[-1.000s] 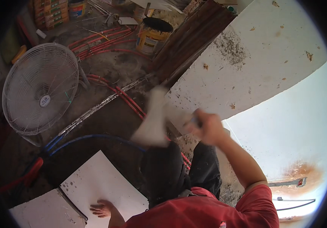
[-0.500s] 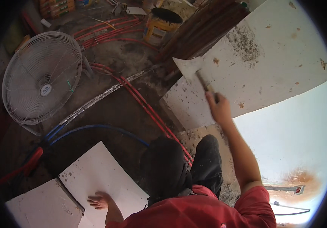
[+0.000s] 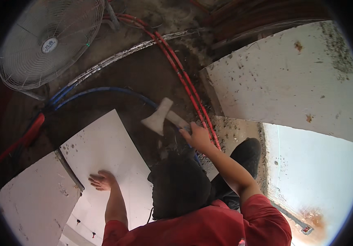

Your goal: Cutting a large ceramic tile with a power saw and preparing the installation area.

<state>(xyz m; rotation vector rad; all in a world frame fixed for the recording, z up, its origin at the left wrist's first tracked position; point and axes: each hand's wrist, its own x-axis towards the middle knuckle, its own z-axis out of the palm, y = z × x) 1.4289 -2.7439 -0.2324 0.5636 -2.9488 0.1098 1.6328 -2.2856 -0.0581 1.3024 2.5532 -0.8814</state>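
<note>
My right hand (image 3: 199, 137) is closed round the handle of a hatchet (image 3: 160, 117), whose flared head looks pale and dusty. The hatchet is held over the dark floor, between a blue pipe and the paired red pipes. My left hand (image 3: 102, 180) lies with its fingers spread on a smooth white panel (image 3: 110, 143) with a few dark specks near its far left edge. A second white panel (image 3: 37, 197) adjoins it on the left, with a dark gap along the joint.
A large wire-caged fan (image 3: 49, 45) stands at the far left. Red pipes (image 3: 180, 76) and a blue pipe (image 3: 115, 89) run across the floor. To the right is a speckled, stained white board (image 3: 279, 86), with a bright white surface (image 3: 311, 164) nearer me.
My right hand has brought the hatchet left and nearer, away from the stained board. The view has shifted, while my left hand stays on the white panel.
</note>
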